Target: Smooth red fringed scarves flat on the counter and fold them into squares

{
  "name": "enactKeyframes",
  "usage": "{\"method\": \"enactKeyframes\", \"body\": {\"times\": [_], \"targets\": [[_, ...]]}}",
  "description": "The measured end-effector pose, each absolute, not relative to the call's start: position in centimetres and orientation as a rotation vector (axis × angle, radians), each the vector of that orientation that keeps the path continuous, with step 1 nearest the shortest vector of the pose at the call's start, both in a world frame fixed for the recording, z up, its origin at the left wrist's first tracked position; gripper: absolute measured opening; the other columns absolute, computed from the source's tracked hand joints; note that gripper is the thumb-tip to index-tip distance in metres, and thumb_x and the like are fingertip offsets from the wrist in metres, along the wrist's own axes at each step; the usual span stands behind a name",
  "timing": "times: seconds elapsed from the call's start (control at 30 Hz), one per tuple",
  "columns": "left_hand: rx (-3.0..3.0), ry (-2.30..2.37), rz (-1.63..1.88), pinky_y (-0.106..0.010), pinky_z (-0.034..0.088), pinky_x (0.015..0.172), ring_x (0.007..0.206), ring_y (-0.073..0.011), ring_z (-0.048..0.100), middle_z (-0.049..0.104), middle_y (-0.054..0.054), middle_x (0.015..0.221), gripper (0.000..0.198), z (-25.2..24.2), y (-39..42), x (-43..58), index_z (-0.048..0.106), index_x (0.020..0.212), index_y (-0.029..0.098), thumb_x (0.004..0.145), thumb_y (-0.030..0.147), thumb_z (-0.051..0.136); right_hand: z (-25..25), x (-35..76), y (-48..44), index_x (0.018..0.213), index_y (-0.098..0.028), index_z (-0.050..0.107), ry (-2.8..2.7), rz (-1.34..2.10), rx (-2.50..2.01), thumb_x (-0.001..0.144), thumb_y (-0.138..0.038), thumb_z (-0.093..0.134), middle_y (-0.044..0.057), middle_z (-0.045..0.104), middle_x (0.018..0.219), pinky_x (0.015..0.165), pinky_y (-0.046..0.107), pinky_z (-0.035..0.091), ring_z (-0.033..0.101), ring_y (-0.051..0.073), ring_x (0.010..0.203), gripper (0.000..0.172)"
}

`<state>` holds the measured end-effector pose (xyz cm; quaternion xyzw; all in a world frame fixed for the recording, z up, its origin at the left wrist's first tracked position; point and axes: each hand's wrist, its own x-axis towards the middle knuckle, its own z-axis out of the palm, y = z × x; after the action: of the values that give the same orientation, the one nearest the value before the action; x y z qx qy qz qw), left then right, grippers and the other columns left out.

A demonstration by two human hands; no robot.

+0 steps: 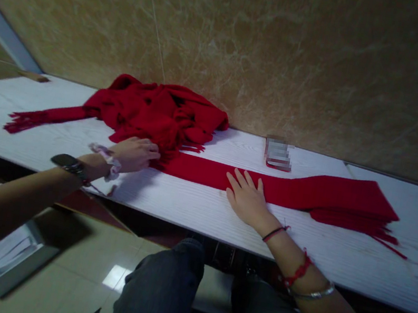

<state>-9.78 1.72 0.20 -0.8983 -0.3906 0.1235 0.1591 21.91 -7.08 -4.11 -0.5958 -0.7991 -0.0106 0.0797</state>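
Note:
A red scarf (202, 170), folded into a long narrow strip, lies along the white wooden tabletop (185, 200). At its right end the layers part a little and fringe hangs out. My right hand (248, 198) rests flat on the strip's middle, fingers spread. At the strip's left end, my left hand (135, 155) has its fingers curled together on the red cloth; the fingertips are partly hidden. Just beyond that hand sits a crumpled heap of red fringed cloth (152, 109), one fringed end trailing left.
A small blurred-out object (278, 153) lies by the marbled wall (274, 55) behind the strip. A small brown piece (33, 76) is at the far left. Below, a box of papers (3, 256) stands on the tiled floor, left of my knees (158, 292).

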Motion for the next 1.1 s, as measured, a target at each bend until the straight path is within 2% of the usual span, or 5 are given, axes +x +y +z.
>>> {"method": "enactKeyframes", "body": {"times": [0.17,0.4,0.67,0.83,1.1], "targets": [[-2.526,-1.151,0.387,-0.032,0.038,0.08,0.092,-0.0197,0.048,0.056,-0.008,0.104,0.034,2.1,2.0,-10.9,0.062,0.09,0.015,0.07,0.001,0.039,-4.2,21.9,-7.0,0.135,-0.02,0.033,-2.398,-0.033,-1.788,0.088,-0.033,0.026,0.007,0.027,0.143,0.099,0.058,0.019,0.022,0.029,0.129,0.048],[-2.687,-0.994,0.136,-0.033,0.035,0.089,0.101,-0.0198,0.048,0.056,-0.005,0.107,0.033,0.7,2.6,-5.7,0.061,0.098,0.021,0.074,0.012,0.04,-4.1,21.9,-7.2,0.134,-0.019,0.033,-2.396,-0.022,-1.785,0.088,-0.034,0.026,0.008,0.029,0.142,0.099,0.058,0.02,0.023,0.029,0.129,0.049],[-2.52,-1.283,0.141,-0.034,0.041,0.08,0.091,-0.0224,0.05,0.055,-0.008,0.099,0.031,1.2,3.0,-9.8,0.067,0.078,0.019,0.068,0.006,0.04,-4.1,21.9,-7.2,0.134,-0.02,0.034,-2.397,-0.034,-1.785,0.088,-0.034,0.026,0.008,0.029,0.142,0.099,0.057,0.019,0.024,0.029,0.129,0.049],[-2.778,-1.041,-0.157,-0.033,0.033,0.097,0.109,-0.0193,0.044,0.05,-0.007,0.118,0.037,0.4,2.0,-6.7,0.061,0.102,0.018,0.078,0.012,0.034,-4.2,21.9,-7.1,0.134,-0.02,0.034,-2.389,-0.042,-1.788,0.088,-0.034,0.026,0.008,0.031,0.141,0.099,0.057,0.02,0.025,0.029,0.129,0.048],[-2.868,-1.165,0.163,-0.034,0.016,0.106,0.132,-0.0191,0.015,0.023,-0.009,0.143,0.05,-3.5,1.8,-6.0,0.029,0.136,0.012,0.091,0.032,0.024,-4.2,22.0,-7.1,0.134,-0.019,0.034,-2.385,-0.042,-1.777,0.089,-0.034,0.026,0.008,0.031,0.142,0.099,0.057,0.02,0.024,0.029,0.129,0.048]]}}
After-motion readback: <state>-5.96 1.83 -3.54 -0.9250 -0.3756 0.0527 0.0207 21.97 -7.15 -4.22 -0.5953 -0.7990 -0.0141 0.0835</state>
